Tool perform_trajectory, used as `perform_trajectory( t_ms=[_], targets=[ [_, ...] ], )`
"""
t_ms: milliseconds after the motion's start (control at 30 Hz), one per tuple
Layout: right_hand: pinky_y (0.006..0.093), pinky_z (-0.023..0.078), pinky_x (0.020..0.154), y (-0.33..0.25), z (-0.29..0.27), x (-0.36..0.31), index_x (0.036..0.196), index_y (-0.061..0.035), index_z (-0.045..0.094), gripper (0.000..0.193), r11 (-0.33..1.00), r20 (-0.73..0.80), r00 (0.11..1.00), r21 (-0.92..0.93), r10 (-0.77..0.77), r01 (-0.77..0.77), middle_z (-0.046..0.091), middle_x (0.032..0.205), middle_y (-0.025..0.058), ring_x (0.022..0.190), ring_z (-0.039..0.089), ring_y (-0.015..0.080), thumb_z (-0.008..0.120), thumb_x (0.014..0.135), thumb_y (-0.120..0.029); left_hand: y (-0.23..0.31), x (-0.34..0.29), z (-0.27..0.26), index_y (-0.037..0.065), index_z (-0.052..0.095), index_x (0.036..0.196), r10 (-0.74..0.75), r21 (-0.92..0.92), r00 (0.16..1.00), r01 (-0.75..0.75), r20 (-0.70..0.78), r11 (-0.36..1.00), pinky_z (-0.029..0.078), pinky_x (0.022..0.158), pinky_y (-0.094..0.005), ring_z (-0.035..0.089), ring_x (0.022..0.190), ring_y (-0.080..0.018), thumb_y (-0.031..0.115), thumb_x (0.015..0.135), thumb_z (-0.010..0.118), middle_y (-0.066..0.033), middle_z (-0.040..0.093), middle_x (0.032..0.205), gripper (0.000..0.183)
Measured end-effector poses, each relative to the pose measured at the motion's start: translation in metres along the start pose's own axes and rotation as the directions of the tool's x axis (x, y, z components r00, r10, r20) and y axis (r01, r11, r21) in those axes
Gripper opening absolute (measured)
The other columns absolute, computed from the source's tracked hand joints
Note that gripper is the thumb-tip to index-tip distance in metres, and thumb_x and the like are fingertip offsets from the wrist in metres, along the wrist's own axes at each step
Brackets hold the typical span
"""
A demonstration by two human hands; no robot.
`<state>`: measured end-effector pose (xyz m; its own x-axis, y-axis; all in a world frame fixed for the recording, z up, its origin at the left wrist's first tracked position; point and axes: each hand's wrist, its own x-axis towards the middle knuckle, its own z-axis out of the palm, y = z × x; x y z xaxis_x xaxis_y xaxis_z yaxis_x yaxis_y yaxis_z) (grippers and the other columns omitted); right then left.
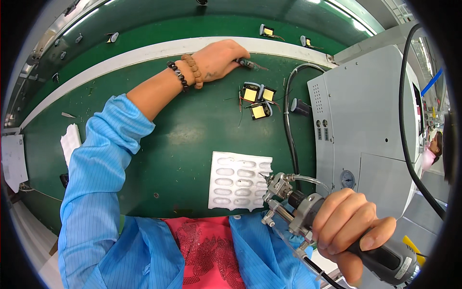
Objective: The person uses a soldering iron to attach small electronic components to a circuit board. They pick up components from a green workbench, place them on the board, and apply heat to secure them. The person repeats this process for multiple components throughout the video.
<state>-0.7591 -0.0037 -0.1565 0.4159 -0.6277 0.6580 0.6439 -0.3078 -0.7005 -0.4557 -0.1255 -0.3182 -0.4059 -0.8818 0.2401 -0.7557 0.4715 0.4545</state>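
Note:
My right hand (349, 226) is wrapped round the grip of a black and grey handheld power screwdriver (385, 257). The tool's metal nozzle fittings and clear tube point left, over the right edge of a white moulded tray (228, 182) with rows of oval hollows. My left arm reaches to the far side of the bench. There my left hand (222, 59) has its fingers closed on a small dark electronic part (246, 63) with thin wires, partly hidden by the fingers. To its right lie three similar black parts with yellow pads (259, 111) and trailing wires.
A large grey machine (358, 125) with a round gauge stands at the right. Beside it run a black cable (287, 115) and a dark cylinder (301, 107). Beyond the white rail (159, 54), more parts (267, 32) sit on a green surface (216, 29).

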Motion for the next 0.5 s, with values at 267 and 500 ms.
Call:
perform_trajectory(
  t_ms=[267, 500],
  targets=[
    [0.0275, 0.047, 0.049, -0.007, -0.005, 0.007, 0.114, -0.0056, 0.044, 0.049, 0.998, 0.163, 0.985, -0.031, 0.052, -0.048, 0.052, 0.074, 0.0048, 0.059, 0.054, 0.0156, 0.071, 0.09, -0.038, 0.067, -0.066, -0.033, 0.001, 0.064, 0.113, -0.219, -0.293, 0.935, 0.134, -0.28, 0.947, 0.052, 0.086, -0.0361, 0.065, 0.098, -0.0323, 0.006, 0.089, 0.067, -0.0178, 0.067, 0.107, 0.025],
    [0.0298, 0.049, 0.044, -0.008, 0.007, -0.001, 0.096, -0.0059, 0.048, 0.032, 0.999, -0.011, 1.0, 0.035, -0.005, 0.005, 0.057, 0.062, 0.0069, 0.046, 0.056, 0.018, 0.077, 0.086, -0.011, 0.165, -0.139, -0.013, 0.001, 0.068, 0.106, -0.195, -0.405, 0.968, 0.117, -0.156, 0.907, 0.052, 0.085, -0.0389, 0.064, 0.095, -0.0308, 0.004, 0.08, 0.074, -0.0129, 0.068, 0.101, 0.027]
  ],
)
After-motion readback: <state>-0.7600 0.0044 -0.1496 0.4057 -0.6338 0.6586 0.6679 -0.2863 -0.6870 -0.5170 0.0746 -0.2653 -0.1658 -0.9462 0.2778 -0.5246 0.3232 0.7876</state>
